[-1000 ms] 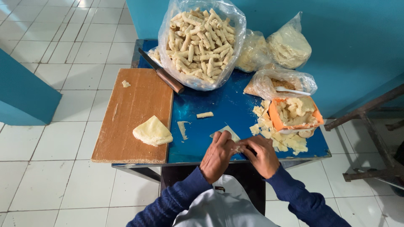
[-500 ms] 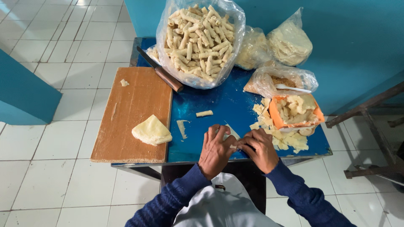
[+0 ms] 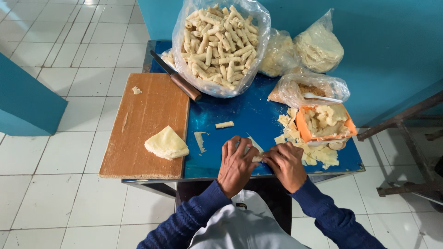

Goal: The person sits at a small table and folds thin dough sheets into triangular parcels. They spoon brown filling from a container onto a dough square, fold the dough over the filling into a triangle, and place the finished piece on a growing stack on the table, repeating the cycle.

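Down at the near edge of the blue table [image 3: 240, 115], both hands were pressed over one small pale wrapper piece [image 3: 255, 148]. The left hand [image 3: 236, 163] lay flat on top of it, fingers curled down over its left part; the right hand [image 3: 287, 164] met it from the other side, fingertips pinching the piece where the two hands touched. Both hands were closed on that wrapper, which sat on the table just short of the front rim, only a pale corner poking out beyond the knuckles.

Just past the hands, a thin dough scrap [image 3: 200, 139] lay on the blue surface, and a single rolled stick [image 3: 224, 124] a little further out. To the left, the wooden cutting board [image 3: 143, 120] carried a folded stack of wrappers [image 3: 166, 143] near its front right corner. To the right, loose filling pieces [image 3: 318, 154] spread beside an orange tub [image 3: 325, 123] heaped with the same.

Further back, a knife [image 3: 177, 79] with a brown handle lay angled across the board's far corner. Behind it stood a big clear bag of rolled sticks [image 3: 217, 41], wide open at the top, with a smaller bag holding a white spoon [image 3: 308, 90] and two more bags of wrappers [image 3: 300, 48] against the blue wall.
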`<act>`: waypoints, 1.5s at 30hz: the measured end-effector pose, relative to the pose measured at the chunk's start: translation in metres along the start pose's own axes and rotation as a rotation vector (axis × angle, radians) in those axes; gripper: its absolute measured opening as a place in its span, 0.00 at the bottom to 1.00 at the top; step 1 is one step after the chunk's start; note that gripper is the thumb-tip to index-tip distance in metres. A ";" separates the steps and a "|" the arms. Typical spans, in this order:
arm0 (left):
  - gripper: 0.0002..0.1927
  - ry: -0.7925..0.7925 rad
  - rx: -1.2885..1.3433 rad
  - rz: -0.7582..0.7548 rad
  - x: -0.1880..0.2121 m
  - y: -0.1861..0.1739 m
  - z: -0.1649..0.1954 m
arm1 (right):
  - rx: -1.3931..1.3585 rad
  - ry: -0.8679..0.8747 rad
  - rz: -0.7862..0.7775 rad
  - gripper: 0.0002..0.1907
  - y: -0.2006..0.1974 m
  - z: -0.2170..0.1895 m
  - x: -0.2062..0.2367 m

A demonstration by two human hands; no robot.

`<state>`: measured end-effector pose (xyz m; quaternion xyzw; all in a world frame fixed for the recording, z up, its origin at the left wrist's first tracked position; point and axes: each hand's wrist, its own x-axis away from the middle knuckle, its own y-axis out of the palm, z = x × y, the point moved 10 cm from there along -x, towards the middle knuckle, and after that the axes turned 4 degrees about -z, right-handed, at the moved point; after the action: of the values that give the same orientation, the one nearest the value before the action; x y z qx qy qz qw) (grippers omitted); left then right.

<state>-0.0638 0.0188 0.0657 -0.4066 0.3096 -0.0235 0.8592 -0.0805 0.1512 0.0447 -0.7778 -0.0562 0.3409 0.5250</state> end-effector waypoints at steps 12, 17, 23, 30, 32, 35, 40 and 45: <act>0.11 -0.038 -0.040 0.059 -0.002 -0.001 -0.004 | 0.072 -0.039 0.090 0.08 -0.006 -0.009 0.000; 0.06 -0.022 -0.070 0.045 -0.008 0.000 -0.004 | 0.132 -0.052 0.040 0.13 -0.002 -0.008 0.000; 0.05 -0.016 -0.094 0.070 -0.014 -0.003 -0.006 | 0.166 -0.073 0.058 0.16 -0.006 -0.019 0.001; 0.13 -0.133 -0.057 0.070 0.001 -0.013 -0.024 | 0.197 -0.080 0.026 0.12 0.004 -0.015 -0.006; 0.13 -0.173 -0.029 0.031 0.005 -0.012 -0.029 | 0.223 -0.097 0.032 0.12 0.007 -0.016 -0.011; 0.13 -0.152 -0.028 0.044 0.004 -0.017 -0.029 | 0.017 -0.062 0.014 0.10 0.004 -0.005 -0.023; 0.18 -0.158 -0.011 0.033 0.001 -0.021 -0.025 | -0.494 0.183 -0.052 0.09 -0.011 0.034 -0.033; 0.21 -0.169 0.624 0.057 -0.003 -0.002 -0.027 | -0.737 0.320 -0.130 0.10 -0.005 0.030 -0.022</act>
<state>-0.0806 -0.0003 0.0555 -0.1153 0.2264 -0.0596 0.9653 -0.1136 0.1669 0.0532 -0.9520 -0.1412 0.1390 0.2334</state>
